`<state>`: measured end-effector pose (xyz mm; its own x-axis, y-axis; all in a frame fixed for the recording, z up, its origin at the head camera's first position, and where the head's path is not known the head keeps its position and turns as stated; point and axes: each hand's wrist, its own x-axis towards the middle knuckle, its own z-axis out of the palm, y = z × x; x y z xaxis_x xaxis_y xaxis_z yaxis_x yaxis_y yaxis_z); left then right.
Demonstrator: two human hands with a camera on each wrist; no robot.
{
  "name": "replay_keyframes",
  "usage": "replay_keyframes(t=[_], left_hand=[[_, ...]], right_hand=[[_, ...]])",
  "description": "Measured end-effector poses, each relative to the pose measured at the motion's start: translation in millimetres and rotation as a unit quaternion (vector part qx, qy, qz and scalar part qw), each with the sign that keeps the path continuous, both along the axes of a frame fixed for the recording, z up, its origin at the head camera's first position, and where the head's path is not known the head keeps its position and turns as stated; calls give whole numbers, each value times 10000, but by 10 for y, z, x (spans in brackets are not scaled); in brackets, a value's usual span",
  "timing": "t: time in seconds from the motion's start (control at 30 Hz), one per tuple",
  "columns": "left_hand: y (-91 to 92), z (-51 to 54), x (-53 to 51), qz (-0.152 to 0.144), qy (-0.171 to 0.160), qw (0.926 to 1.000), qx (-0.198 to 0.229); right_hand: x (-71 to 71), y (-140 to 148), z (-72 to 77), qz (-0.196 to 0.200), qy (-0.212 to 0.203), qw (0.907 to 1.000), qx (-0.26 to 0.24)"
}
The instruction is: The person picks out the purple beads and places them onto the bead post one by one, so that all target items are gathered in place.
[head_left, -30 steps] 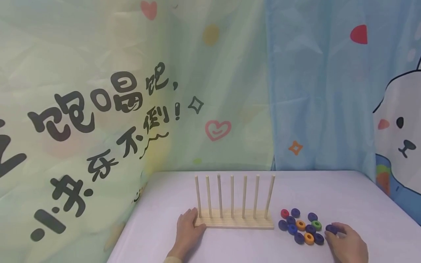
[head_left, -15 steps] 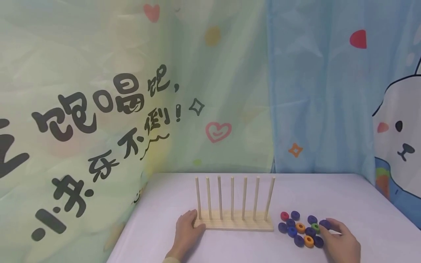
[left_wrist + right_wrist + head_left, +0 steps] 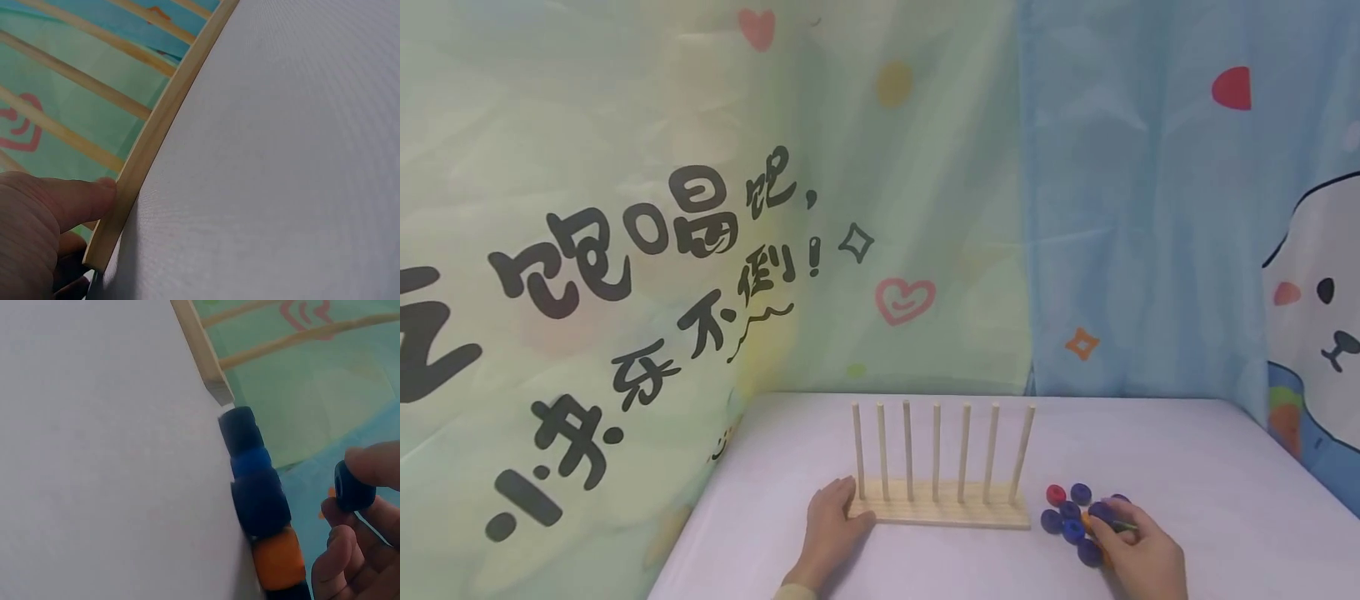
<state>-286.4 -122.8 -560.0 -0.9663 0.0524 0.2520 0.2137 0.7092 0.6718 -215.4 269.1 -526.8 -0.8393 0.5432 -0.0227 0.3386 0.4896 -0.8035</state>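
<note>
A wooden peg stand (image 3: pixel 940 513) with a row of several upright pegs is on the table. My left hand (image 3: pixel 829 532) holds its left end; in the left wrist view the thumb (image 3: pixel 87 199) presses the front edge of the base, with other fingers behind it. My right hand (image 3: pixel 1150 552) pinches a dark blue ring bead (image 3: pixel 355 487) between thumb and fingers, raised above the other beads. Below and around that hand lie loose ring beads: a red bead (image 3: pixel 1056 495), a brighter blue bead (image 3: pixel 1073 531), an orange bead (image 3: pixel 280 559) and several dark blue ones. The hand partly hides this group.
The white table (image 3: pixel 925 567) runs back to a printed curtain (image 3: pixel 910 208). The bead group sits just right of the stand's right end. All the visible pegs (image 3: pixel 936 450) are bare and stick up.
My right hand has carried the dark blue bead leftward, from the right side of the group to above it. The left hand stays on the stand. The head view has shifted slightly.
</note>
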Motion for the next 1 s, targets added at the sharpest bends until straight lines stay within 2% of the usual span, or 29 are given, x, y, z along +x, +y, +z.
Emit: replay_keyframes(t=[0.23,0.6,0.73,0.87,1.0], left_hand=[[11,5,19,-67,83,9999,-51],[7,6,18,-94,292,9995,-81],[-1,17,26,-35,287,9996,-61],[-4,28,34,-17,240,9997,-55],[-7,40,30,-31,267,9996,-36]], right_hand=[[46,-129,-67,509,684,9959,306],[81,-291,-28,1167,68,9930,-154],[62,-351,-33,1345,202,9906,-118],[24,-450,-47,1331,358,9905,-4],[-34,-552,-27,1273,246,9915,-96]])
